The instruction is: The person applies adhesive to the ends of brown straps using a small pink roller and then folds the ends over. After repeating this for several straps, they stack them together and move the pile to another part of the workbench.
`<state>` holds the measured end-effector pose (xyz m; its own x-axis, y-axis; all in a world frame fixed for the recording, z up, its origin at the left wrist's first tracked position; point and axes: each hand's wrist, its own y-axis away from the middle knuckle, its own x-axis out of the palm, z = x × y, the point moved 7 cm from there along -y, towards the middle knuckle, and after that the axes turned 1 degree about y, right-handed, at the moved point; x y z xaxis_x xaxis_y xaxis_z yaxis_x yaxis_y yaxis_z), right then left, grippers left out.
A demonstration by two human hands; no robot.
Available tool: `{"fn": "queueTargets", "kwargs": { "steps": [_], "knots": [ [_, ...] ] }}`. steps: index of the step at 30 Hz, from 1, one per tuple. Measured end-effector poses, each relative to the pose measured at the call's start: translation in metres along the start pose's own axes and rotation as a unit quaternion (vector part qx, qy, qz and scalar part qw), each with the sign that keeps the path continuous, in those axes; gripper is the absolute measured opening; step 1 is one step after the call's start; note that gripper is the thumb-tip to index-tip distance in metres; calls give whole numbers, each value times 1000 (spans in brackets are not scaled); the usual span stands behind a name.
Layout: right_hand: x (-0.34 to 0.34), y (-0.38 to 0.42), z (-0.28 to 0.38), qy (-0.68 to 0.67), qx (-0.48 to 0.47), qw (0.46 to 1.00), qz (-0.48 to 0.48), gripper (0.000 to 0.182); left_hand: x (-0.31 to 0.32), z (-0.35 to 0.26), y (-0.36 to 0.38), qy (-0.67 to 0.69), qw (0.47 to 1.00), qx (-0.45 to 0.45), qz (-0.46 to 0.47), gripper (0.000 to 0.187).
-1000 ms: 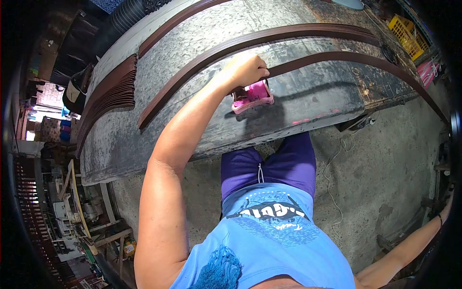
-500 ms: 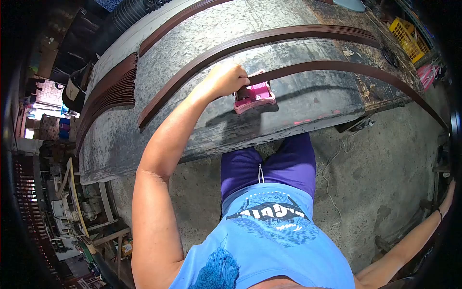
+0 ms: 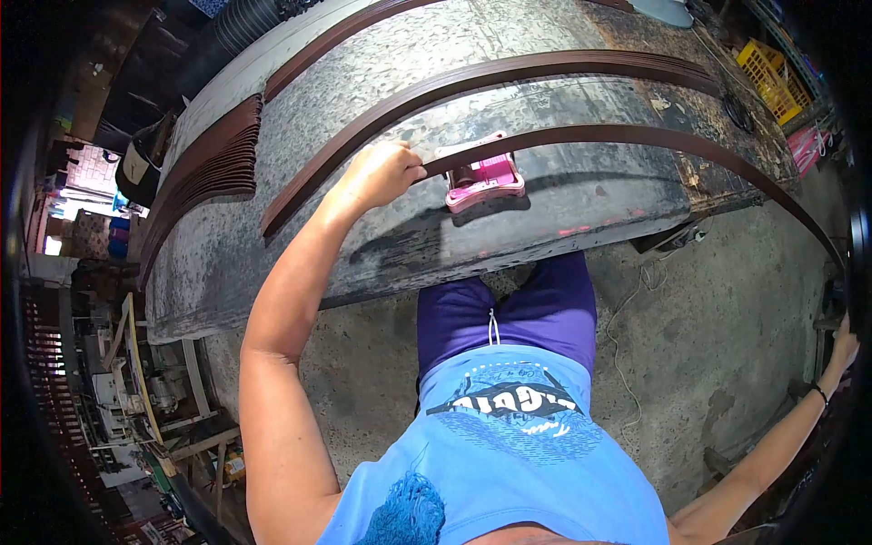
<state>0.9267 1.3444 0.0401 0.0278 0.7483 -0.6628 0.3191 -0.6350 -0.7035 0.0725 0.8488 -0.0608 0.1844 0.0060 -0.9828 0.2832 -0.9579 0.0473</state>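
My left hand (image 3: 381, 173) is closed on the near end of a long dark brown strip (image 3: 599, 135). That strip runs over a pink holder (image 3: 490, 186), which has a brown part inside it, then arcs right and droops past the table's edge. The holder sits on the table just right of my left hand. At the far right edge of the view is my right hand (image 3: 845, 345), below the strip's drooping end. Its fingers are partly cut off, so I cannot make out whether it touches anything.
On the worn grey table (image 3: 363, 272) lie a stack of brown strips (image 3: 490, 77) and a fanned bundle (image 3: 204, 163) at the left. A yellow crate (image 3: 772, 77) stands beyond the right end. A pale cord (image 3: 619, 354) lies on the concrete floor.
My left hand has moved left, off the pink holder, drawing the strip's end along with it. My right hand has moved up and more of it shows.
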Motion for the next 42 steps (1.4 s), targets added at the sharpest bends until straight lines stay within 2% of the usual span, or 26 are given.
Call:
{"fn": "queueTargets", "kwargs": {
  "steps": [3,7,11,14,19,26,35,42],
  "knots": [
    [-2,-3,33,10,-39,999,19,30,-2,9,15,-9,1000,-16,-4,22],
    [-9,-7,74,21,-79,996,36,33,-10,19,37,-5,999,-37,-31,19],
    [-26,-6,121,-47,-111,991,58,29,-12,32,59,-18,997,-60,-39,19],
    [-36,-3,157,-47,-131,987,77,28,-17,38,76,-30,995,-86,-36,18],
    [-52,5,212,-90,-126,982,107,26,-20,52,107,-42,992,-114,-45,16],
    [-75,13,279,-117,-161,976,93,23,-29,70,157,-69,984,-145,-79,19],
    [-98,23,367,-243,-172,947,120,17,-33,92,231,-65,960,-258,-83,14],
    [-122,25,436,-265,-219,930,128,18,-40,109,290,-86,935,-334,-83,13]
  ]
}}
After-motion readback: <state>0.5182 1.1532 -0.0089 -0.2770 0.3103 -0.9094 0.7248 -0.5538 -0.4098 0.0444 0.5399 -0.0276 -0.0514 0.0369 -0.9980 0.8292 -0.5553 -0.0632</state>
